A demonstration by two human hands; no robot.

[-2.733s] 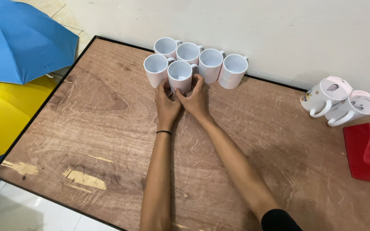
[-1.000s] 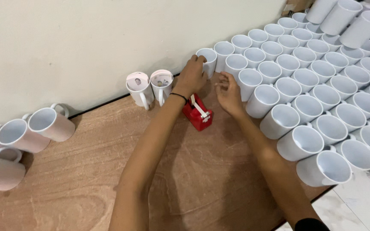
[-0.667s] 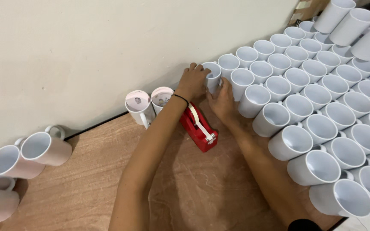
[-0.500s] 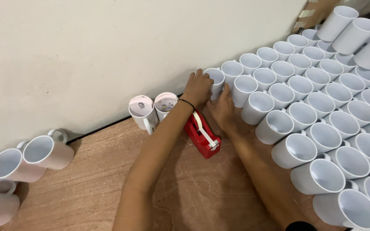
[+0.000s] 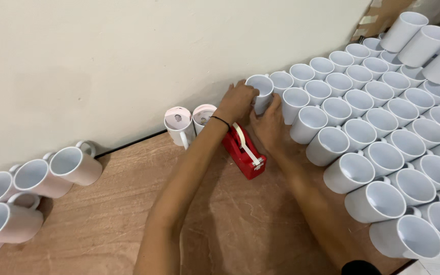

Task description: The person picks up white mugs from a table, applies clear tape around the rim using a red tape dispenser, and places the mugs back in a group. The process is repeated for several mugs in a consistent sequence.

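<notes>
Head view: both hands are on one white mug [image 5: 260, 91] at the near-wall corner of a dense block of white mugs [image 5: 383, 132] that fills the right side of the wooden surface [image 5: 230, 224]. The left hand [image 5: 238, 102] wraps the mug's wall-side flank with curled fingers; the right hand [image 5: 268, 122] presses against its lower side, palm towards the mug, so the two together clasp it. The mug stands upright, just beside the wall [image 5: 128, 61] and touching or nearly touching its neighbours.

Risks, as I judge them: the mugs stand so close that lifting or sliding this one could knock the next one along and send a ripple through the rows (the stacked ones at the top right look least steady). The red tape dispenser [image 5: 244, 150] lies right under the left wrist and between the forearms; a forearm drawn back could drag it or tip it. The two capped mugs [image 5: 189, 122] beside the left arm are also within elbow range.

Hard to tell: the held mug's handle is covered, and whether it rests on the surface or is already raised cannot be seen. The lying mugs [image 5: 26, 193] at the left are cut off by the frame edge.
</notes>
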